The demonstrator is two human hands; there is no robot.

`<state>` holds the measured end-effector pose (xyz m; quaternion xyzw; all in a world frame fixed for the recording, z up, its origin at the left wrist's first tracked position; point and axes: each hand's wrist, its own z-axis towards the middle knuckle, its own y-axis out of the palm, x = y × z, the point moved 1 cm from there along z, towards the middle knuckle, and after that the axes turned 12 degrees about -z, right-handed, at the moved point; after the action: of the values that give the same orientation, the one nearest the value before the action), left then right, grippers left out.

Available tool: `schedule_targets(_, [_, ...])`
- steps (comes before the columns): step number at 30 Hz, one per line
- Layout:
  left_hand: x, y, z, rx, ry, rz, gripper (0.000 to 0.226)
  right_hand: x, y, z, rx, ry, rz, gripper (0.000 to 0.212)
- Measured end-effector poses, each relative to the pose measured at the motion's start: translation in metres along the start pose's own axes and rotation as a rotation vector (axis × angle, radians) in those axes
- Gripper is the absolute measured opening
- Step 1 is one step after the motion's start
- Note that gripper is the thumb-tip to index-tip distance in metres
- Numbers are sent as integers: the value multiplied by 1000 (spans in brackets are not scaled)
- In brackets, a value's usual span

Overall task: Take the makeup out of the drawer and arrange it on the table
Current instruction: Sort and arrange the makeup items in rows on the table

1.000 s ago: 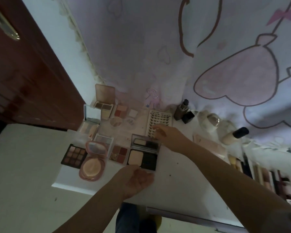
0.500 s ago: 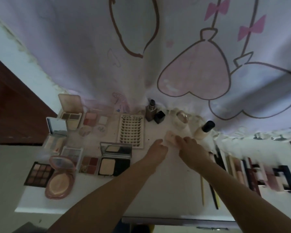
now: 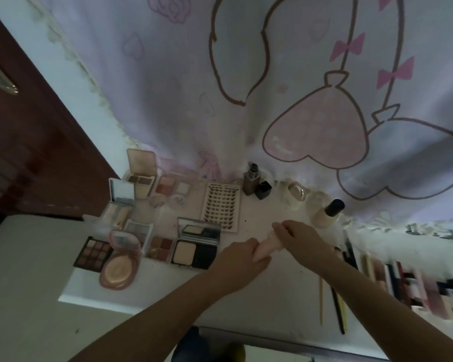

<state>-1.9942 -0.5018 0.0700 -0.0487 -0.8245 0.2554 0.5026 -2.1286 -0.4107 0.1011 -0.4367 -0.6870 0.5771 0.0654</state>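
Tube: pale pink makeup tube (image 3: 266, 248), held over mid-desk (image 3: 259, 299), tilted.
Left hand (image 3: 242, 259): grips lower end.
Right hand (image 3: 300, 237): fingers curled round upper end.
Beside: open compact (image 3: 195, 244), lash card (image 3: 221, 206) to the left.

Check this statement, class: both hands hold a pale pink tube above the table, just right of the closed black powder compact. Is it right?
One detail is wrong. The head view shows the black powder compact open, its mirrored lid raised. Otherwise it stands: the left hand and right hand hold the pale pink tube just right of it.
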Motion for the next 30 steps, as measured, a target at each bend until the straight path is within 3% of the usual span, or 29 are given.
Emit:
schedule_targets(3, [0, -20, -12, -317, -187, -582, 33, -14, -4, -3, 6, -177, 27, 36])
schedule_targets(7, [-18, -51, -39, -669, -310, -1046, 48, -32, -13, -10, -233, -392, 177, 18])
schedule_targets(10, [-37, -63, -63, -772, -299, -1283, 48, -47, -10, -17, -357, -432, 414, 15])
schedule_targets(13, [-48, -73, -80, -745, -279, -1337, 52, -52, -8, -21, -372, -394, 646, 16])
schedule_targets(15, [-49, -82, -87, -644, -297, -1220, 57, -51, -5, -21, -340, -326, 715, 17])
schedule_targets(17, [-55, -89, -93, -443, -315, -1032, 59, -49, 6, -20, -323, -211, 738, 17])
schedule_targets(21, [-85, -88, -112, -41, -224, -519, 40, -44, 50, -28, -300, 29, 603, 13])
schedule_targets(23, [-103, -79, -118, 24, -103, -269, 26, -46, 77, -36, -270, 137, 516, 12])
schedule_targets(25, [-123, -70, -117, 52, 40, 181, 17, -53, 105, -44, -235, 219, 494, 12])
schedule_targets(27, [-136, -63, -111, 68, 130, 558, 26, -65, 128, -46, -198, 272, 497, 13])
schedule_targets(30, [-141, -62, -101, 135, 109, 684, 31, -84, 154, -43, -157, 274, 445, 9])
